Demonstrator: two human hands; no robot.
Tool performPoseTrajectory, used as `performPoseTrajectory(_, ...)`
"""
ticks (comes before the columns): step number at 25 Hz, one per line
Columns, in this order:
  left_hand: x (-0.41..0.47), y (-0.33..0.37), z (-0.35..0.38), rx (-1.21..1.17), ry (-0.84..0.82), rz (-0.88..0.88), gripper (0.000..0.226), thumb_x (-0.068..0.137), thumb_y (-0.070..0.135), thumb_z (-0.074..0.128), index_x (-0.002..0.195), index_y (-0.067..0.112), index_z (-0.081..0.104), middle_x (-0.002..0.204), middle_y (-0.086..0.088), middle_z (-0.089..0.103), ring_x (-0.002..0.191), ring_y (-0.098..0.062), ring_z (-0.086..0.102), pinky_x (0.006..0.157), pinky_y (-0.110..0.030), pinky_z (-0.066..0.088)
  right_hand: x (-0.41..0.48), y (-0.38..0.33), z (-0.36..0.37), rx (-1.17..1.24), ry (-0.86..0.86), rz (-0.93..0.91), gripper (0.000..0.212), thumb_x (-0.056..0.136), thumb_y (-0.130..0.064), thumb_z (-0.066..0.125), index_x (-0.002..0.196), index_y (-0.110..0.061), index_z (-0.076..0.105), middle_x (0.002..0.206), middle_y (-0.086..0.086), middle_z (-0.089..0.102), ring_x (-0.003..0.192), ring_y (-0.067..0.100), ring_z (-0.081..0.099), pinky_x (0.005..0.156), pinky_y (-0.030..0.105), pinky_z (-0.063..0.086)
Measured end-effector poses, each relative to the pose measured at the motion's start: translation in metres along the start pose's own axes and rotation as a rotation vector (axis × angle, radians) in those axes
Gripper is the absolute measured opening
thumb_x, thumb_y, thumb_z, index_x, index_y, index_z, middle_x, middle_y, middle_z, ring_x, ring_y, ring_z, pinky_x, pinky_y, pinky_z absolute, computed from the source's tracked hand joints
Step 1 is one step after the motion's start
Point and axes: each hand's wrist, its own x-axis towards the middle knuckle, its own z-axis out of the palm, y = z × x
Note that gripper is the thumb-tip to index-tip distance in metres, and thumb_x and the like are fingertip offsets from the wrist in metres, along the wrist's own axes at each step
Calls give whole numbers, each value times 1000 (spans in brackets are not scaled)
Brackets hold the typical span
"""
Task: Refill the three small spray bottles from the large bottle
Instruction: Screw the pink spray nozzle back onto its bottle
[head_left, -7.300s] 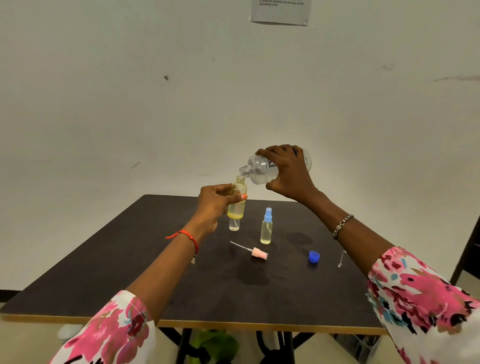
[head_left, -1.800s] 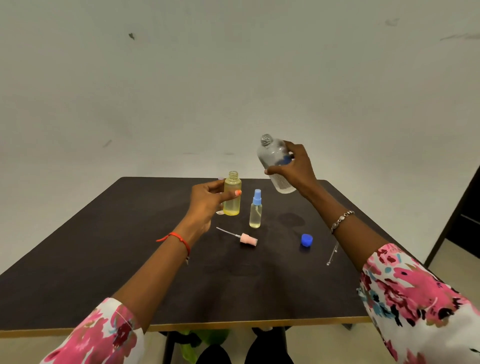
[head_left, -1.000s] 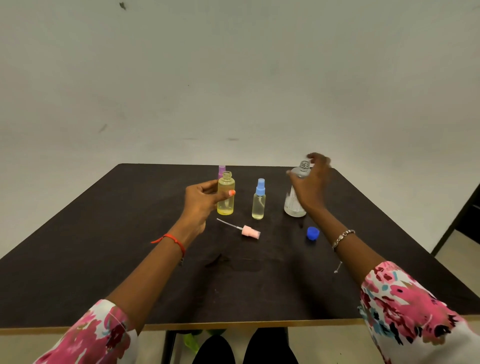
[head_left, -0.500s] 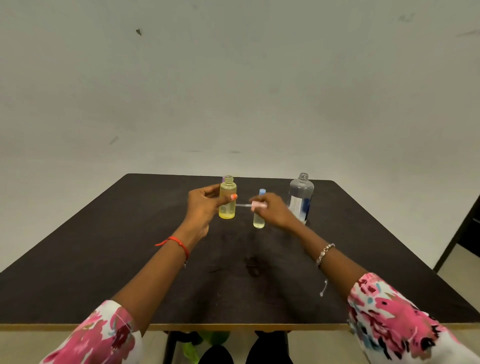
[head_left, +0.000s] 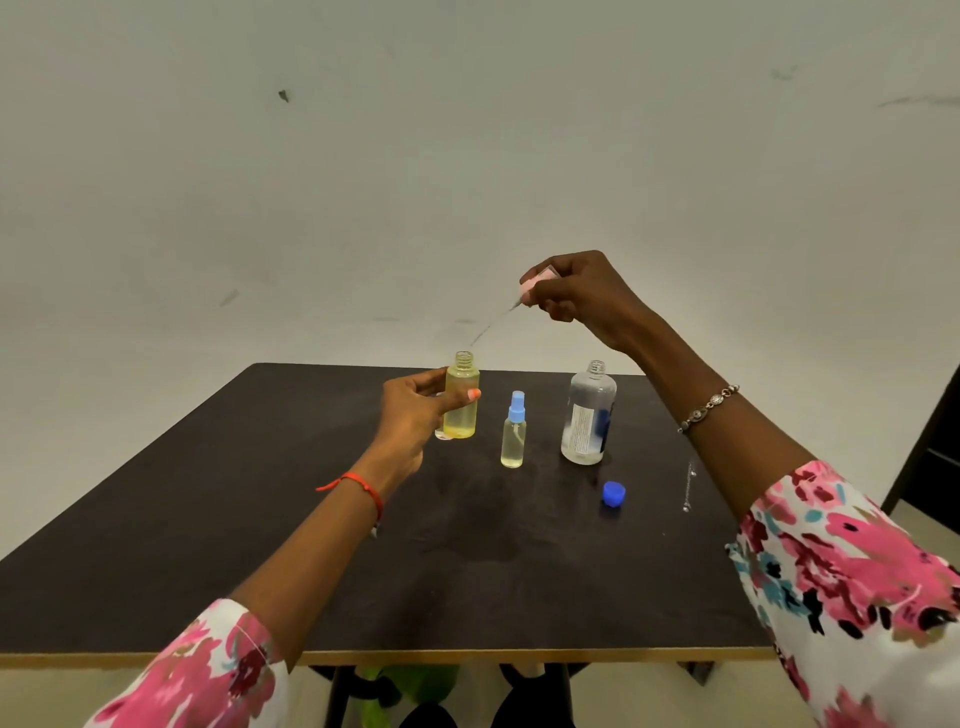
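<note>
Centre frame: left hand (head_left: 415, 415) fingers wrap the open yellow bottle (head_left: 461, 400), right hand (head_left: 587, 296) pinches the pink sprayer (head_left: 531, 286) above it; tube looks light, flexible, best held by cap.

The tabletop (head_left: 208, 545) is dark, with a light wooden edge at the near side. On it stands a small spray bottle (head_left: 513, 436) with a blue top. Just to its right stands the large clear bottle (head_left: 588, 415), open and upright. A blue cap (head_left: 613, 493) lies in front of the large bottle. A thin tube (head_left: 689, 486) lies near the right edge.
</note>
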Motion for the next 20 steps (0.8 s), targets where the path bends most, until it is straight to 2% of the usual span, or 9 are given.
performPoseTrajectory(5,-6,6,2,2,-11,7,48,70,5,75,116,5,61,115,-10,65,109,-24,60,95,-41,49,1,-9,1,-83,-16,-36,15,76,-2,65,88,6,66,77,21,59,52,14,47,45,13,39)
performPoseTrajectory(11,-9,9,0,-2,-14,19,46,70,4,75,114,5,62,106,-6,66,108,-24,60,94,-41,50,0,-23,4,-39,20,-100,11,77,1,63,86,7,66,64,10,58,44,3,48,45,14,38)
performPoseTrajectory(14,-10,9,0,4,-17,21,47,70,5,74,115,6,61,110,-7,65,110,-24,59,95,-41,49,-2,-25,10,-106,-37,-110,6,77,-3,66,81,2,67,78,21,62,51,9,48,45,12,39)
performPoseTrajectory(16,-10,10,1,19,-24,26,48,71,6,74,117,6,61,116,-8,64,112,-23,58,97,-42,48,-3,-24,17,-170,-72,-86,14,77,-7,68,85,5,68,83,23,63,55,12,49,46,12,40)
performPoseTrajectory(20,-12,14,5,31,-38,40,47,72,8,74,117,6,61,116,-8,65,112,-25,58,100,-46,46,-6,-16,35,-352,-218,-79,27,75,-15,73,91,6,68,91,27,67,64,16,53,56,20,44)
